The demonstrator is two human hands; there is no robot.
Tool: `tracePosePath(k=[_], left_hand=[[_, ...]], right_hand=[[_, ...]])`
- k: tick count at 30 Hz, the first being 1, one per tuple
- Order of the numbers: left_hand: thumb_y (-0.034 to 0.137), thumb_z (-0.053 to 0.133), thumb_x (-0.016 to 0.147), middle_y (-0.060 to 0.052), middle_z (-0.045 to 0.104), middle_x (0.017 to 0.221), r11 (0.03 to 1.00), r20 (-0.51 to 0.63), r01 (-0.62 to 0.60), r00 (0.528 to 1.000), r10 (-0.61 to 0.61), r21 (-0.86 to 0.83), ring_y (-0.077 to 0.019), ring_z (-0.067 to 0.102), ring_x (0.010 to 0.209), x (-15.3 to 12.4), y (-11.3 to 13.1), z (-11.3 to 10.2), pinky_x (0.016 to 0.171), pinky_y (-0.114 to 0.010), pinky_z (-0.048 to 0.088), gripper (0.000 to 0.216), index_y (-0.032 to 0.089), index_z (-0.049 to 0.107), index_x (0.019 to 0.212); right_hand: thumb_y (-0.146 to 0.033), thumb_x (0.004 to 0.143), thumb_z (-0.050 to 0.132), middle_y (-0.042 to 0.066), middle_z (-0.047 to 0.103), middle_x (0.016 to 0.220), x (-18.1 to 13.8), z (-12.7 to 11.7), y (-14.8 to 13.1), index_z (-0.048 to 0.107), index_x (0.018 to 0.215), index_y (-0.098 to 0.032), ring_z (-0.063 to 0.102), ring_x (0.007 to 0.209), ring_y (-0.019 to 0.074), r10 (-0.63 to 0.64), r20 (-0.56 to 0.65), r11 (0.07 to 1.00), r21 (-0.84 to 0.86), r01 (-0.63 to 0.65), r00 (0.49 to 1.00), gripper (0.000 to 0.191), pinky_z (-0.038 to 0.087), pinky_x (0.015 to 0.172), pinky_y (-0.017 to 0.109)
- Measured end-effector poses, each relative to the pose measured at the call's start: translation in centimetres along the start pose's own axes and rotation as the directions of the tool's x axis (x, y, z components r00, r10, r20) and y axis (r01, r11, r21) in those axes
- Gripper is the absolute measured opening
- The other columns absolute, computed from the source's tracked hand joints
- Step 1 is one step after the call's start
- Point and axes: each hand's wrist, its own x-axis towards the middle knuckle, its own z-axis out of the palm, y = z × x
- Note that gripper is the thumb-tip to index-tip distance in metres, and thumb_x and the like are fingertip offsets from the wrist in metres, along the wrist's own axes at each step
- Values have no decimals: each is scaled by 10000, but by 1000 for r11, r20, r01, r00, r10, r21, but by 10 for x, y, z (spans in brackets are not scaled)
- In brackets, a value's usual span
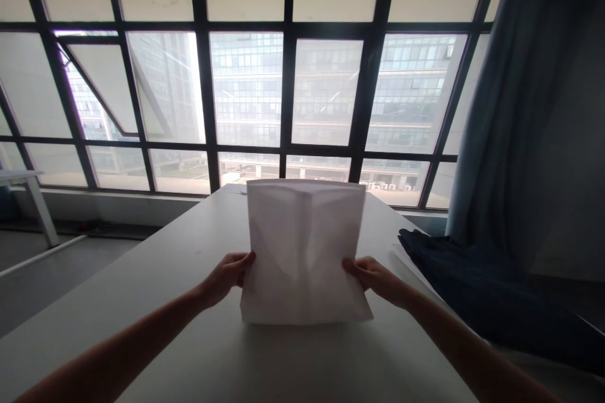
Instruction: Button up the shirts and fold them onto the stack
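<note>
Upright above the table, a roughly square piece of white paper (302, 252) faces me, with a vertical crease or seam down its middle. Whether it is a single sheet or a flat bag, I cannot tell. My left hand (229, 274) pinches its left edge below mid-height, thumb in front. On the opposite edge, my right hand (371, 274) grips at about the same height, its thumb also on the near face. The fingers of both hands are partly hidden behind the paper. Its lower corners flare outward slightly.
The long white table (179, 252) stretches away toward a large gridded window (246, 88). Dark cloth (491, 296) lies along the table's right side, beneath a blue-grey curtain (510, 126). At the far left stands another white table (40, 208).
</note>
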Motion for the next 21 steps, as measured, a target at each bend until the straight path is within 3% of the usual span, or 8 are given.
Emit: tracePosePath(k=[2,4,6,11,16,21], left_hand=[[841,631,576,-95,683,790,994,44,105,994,-104,-10,-221,640,699,17,-9,0,650,-332,508,796,106,676,877],[878,605,543,-96,686,824,975,43,221,974,-222,18,-191,630,668,32,-20,-2,615,-297,490,834,113,662,871],[903,576,526,-95,689,860,950,30,311,950,-312,31,-161,613,630,43,-28,-5,566,-264,467,858,122,658,870],[744,783,432,-74,672,744,920,12,365,929,-371,145,-172,614,578,58,-32,-5,510,-272,483,759,108,643,822],[627,801,503,-25,647,685,960,-142,257,960,-241,108,-199,638,609,53,-35,0,534,-311,526,661,133,595,891],[609,755,599,-3,617,612,918,-188,356,927,-325,173,-183,620,537,32,-36,0,472,-261,477,727,111,569,1095]], right_hand=[[-777,711,580,105,678,803,22,0,11,661,853,-108,657,679,202,175,-54,984,-10,-175,983,689,546,635,320],[-668,766,627,63,636,696,36,1,25,644,832,-113,604,563,154,335,-170,935,-62,-349,927,560,506,533,272],[-570,813,638,26,581,600,44,3,37,625,779,-125,538,486,122,405,-265,893,-88,-440,875,446,449,462,236],[-410,827,662,21,594,620,44,6,43,631,762,-135,559,523,129,366,-302,911,-77,-404,881,285,459,465,229],[-339,844,605,31,646,701,41,8,40,651,774,-121,594,587,137,165,-371,952,-182,-246,914,234,466,486,212],[-392,816,646,129,712,897,34,10,44,667,1011,-82,675,733,200,198,-427,881,-317,-351,883,367,510,573,238]])
